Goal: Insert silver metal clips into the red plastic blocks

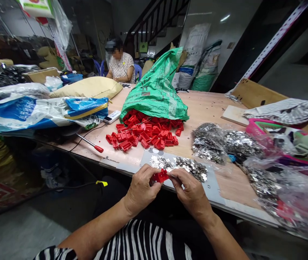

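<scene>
One red plastic housing [160,176] was raised between both hands, just beyond the worktable's near edge. The left hand [142,184], at 8 o'clock from it, was clamped on its left end between thumb and fingers. The right hand [190,189], at 4 o'clock, had its fingertips bunched at the other end; whether they pinched the wall or some tiny piece, I could not tell. The housing looked light, stiff and a little slick, its thin walls probably liable to crack under a hard squeeze; the outer sides near one end seemed the best hold, leaving the recesses free.

At 12 o'clock lay a bright pile of stamped metal pieces [160,163], and at 2 a darker pile [193,168]. A heap of red housings [148,133] spilled at 11 from a green woven sack [154,90]. Clear bags of metal parts [209,142] stood farther out at 2.
</scene>
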A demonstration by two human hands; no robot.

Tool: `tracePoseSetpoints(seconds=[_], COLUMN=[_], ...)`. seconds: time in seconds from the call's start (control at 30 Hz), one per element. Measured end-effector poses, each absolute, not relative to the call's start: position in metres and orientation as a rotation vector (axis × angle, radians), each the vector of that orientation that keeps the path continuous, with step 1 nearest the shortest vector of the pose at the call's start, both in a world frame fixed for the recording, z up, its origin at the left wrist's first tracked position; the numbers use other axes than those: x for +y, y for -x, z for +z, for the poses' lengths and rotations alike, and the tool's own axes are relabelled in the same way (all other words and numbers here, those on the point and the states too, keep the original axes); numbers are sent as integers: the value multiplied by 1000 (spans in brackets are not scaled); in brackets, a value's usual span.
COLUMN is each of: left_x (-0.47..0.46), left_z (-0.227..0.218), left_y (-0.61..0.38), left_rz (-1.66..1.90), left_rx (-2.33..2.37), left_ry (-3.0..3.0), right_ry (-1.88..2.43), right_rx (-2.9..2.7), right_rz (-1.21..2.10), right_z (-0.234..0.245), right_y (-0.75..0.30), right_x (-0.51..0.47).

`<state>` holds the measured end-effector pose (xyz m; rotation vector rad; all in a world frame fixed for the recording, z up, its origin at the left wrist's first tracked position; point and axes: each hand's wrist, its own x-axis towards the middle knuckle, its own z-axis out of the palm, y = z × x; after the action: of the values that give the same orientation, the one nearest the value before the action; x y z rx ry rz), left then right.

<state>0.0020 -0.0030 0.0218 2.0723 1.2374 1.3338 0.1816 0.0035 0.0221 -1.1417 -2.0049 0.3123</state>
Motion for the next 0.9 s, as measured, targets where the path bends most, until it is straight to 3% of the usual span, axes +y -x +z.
tracePoseSetpoints(seconds=[0.23, 0.53, 0.9], left_x=[-6, -8, -11], left_z=[24, 14, 18], left_y=[-6, -4, -7], left_rz=[1340, 1360, 1336], left_rx=[1197, 1211, 1106], left_ry=[-2050, -2011, -2065], right_ry=[1171, 1261, 1221], right_rx=[-1968, -1795, -1585], right_rz=[479, 981, 1191], right_z=[26, 24, 13], right_y=[-181, -195, -192], right_x=[2, 2, 8])
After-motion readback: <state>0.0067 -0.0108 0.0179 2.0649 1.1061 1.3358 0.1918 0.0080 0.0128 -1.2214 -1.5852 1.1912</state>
